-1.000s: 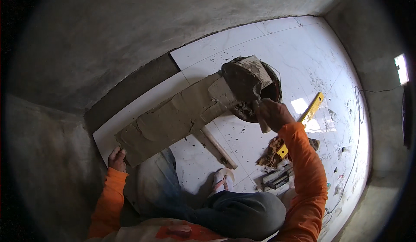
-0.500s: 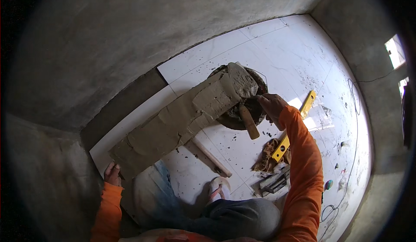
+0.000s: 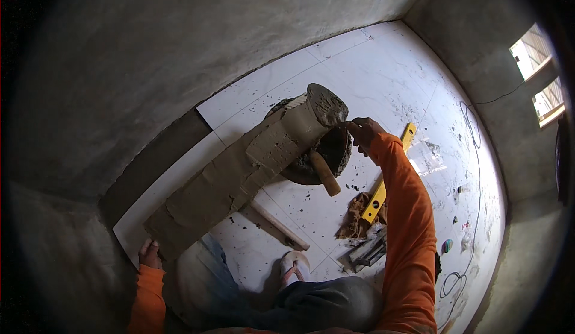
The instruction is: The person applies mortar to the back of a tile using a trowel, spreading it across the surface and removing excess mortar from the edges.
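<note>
A long strip [image 3: 221, 184] coated with grey mortar slants across my view over a round bucket [image 3: 338, 154] of dark mortar. My left hand [image 3: 150, 253] grips its lower-left end, fingers at the edge. At the far end, my right hand [image 3: 362, 133] is closed beside a rounded, mortar-covered piece [image 3: 326, 106], perhaps a blade; what its fingers hold is hidden. A wooden handle [image 3: 324, 173] sticks out of the bucket below that hand. A long pale wooden stick [image 3: 281, 229] lies on the floor beneath the strip.
White tiles [image 3: 287, 64] border a bare cement band [image 3: 156, 160] along the wall. To my right lie a yellow level [image 3: 376, 202], brown sacking [image 3: 353, 214], a dark metal tool [image 3: 368, 253] and a cable [image 3: 478, 190]. My slippered foot [image 3: 293, 268] rests below.
The scene has shifted left as my view turned. My right hand has moved up from beside the wooden handle, and the mortar-covered piece at the far end has changed its tilt.
</note>
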The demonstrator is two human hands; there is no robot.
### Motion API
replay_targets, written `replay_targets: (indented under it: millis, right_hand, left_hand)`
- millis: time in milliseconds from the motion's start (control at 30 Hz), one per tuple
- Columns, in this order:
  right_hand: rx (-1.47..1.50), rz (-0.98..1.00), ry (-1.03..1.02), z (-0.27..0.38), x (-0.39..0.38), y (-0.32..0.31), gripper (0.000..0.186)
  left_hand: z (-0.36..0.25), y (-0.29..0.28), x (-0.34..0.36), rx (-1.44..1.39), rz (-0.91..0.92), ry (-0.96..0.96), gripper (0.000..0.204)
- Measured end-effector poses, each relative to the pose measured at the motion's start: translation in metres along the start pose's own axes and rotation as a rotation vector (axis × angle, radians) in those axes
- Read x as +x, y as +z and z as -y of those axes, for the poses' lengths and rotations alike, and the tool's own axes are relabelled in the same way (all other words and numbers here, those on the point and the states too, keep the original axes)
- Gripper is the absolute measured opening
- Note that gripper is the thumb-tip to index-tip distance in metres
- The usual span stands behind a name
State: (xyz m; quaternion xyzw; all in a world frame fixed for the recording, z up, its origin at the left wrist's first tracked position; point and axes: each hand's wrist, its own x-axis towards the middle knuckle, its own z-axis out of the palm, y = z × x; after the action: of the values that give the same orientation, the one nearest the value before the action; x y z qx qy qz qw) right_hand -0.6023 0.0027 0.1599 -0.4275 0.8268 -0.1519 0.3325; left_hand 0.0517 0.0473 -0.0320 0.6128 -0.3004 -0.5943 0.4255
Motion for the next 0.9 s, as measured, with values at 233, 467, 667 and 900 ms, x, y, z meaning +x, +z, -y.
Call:
replay_targets:
  millis: [233, 467, 667, 900]
  right_hand:
    - [0.074, 0.035, -0.166, 0.008, -0.034, 0.01, 0.035]
    - [-0.631, -0.094, -0.927, -0.031, 0.026, 0.027, 0.029]
    - [-0.308, 0.001, -0.563, 0.013, 0.024, 0.015, 0.03]
    - [0.026, 0.105, -0.069, 0.007, 0.008, 0.004, 0.037]
  left_hand:
    - [-0.014, -0.007, -0.004, 0.056, 0.099, -0.019, 0.05]
    - [-0.022, 0.0, -0.01, 0.134, -0.008, -0.105, 0.04]
    - [-0.027, 0.011, -0.011, 0.116, 0.081, 0.037, 0.038]
    - [-0.003, -0.013, 0.003, 0.125, -0.027, -0.024, 0.028]
